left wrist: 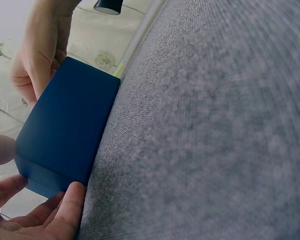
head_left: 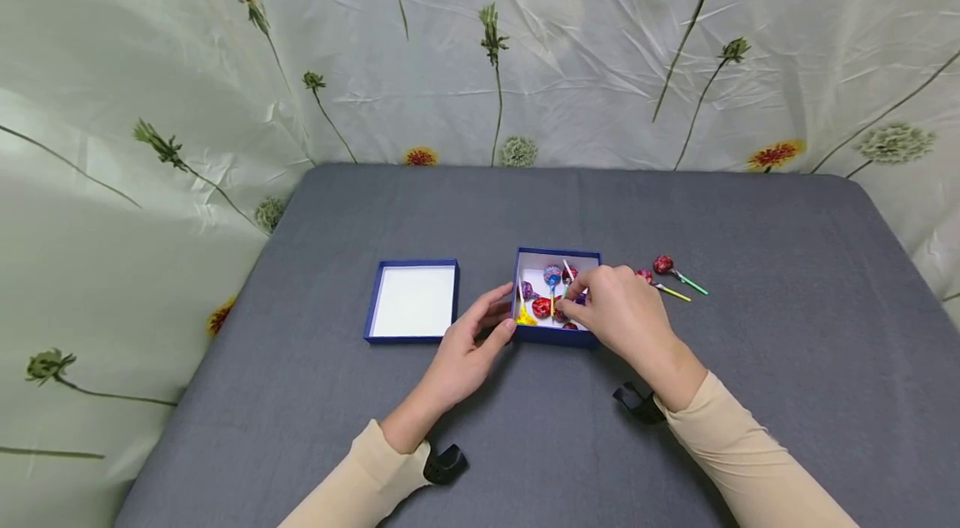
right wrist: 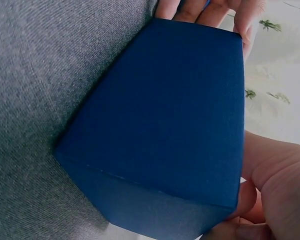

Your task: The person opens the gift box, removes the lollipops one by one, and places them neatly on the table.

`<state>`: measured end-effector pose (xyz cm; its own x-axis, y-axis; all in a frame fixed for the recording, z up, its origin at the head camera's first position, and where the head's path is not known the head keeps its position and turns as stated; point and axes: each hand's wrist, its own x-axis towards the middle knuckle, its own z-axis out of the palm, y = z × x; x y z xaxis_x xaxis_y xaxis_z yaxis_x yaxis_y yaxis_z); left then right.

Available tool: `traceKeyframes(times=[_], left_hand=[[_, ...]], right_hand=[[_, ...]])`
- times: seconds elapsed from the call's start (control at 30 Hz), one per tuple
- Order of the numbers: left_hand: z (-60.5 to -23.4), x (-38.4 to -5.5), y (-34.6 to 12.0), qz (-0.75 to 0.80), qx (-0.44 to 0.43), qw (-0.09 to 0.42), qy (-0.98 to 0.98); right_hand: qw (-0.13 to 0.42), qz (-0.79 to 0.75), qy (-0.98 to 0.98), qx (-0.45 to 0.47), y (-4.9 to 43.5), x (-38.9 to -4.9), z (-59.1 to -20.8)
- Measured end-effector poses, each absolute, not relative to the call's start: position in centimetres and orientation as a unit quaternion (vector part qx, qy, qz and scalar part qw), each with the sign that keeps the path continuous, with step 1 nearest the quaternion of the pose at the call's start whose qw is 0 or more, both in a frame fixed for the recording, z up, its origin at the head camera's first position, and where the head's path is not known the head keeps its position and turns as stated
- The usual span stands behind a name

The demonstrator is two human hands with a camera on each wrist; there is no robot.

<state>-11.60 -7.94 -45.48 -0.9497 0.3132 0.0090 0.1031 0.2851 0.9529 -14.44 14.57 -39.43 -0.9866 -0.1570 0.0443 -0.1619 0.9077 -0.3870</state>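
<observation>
A blue open-topped box (head_left: 557, 336) with a white inside stands on the grey table, holding several lollipops. Among these are a red one (head_left: 542, 308), a blue-pink one (head_left: 552, 274) and a yellow wrapper (head_left: 524, 316). My left hand (head_left: 467, 353) rests its fingertips along the box's left wall, thumb by the near left corner. My right hand (head_left: 622, 311) reaches over the right rim, thumb and fingertips pinching a lollipop inside. Its fingers partly cover that lollipop. In both wrist views the blue outer walls (left wrist: 70, 120) hide the contents.
A blue-edged lid (head_left: 414, 300) lies white side up left of the box. To the right, a red lollipop with a green stick (head_left: 663, 264) lies beside another with a yellow stick (head_left: 675, 293). Flowered cloth (head_left: 420, 53) hangs behind the table (head_left: 750, 428).
</observation>
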Motion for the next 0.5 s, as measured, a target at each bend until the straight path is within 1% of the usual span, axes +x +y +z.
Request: traceKeyframes(times=[0.4, 0.5], left_hand=[[-45.44, -11.67, -7.96, 0.581, 0.133, 0.093, 0.798], [-45.49, -11.60, -7.98, 0.583, 0.132, 0.092, 0.796]], right_hand=[[0.028, 0.206, -0.975, 0.082, 15.01, -14.34, -38.98], [0.042, 0.211, -0.973, 0.080, 15.21, -14.22, -38.96]])
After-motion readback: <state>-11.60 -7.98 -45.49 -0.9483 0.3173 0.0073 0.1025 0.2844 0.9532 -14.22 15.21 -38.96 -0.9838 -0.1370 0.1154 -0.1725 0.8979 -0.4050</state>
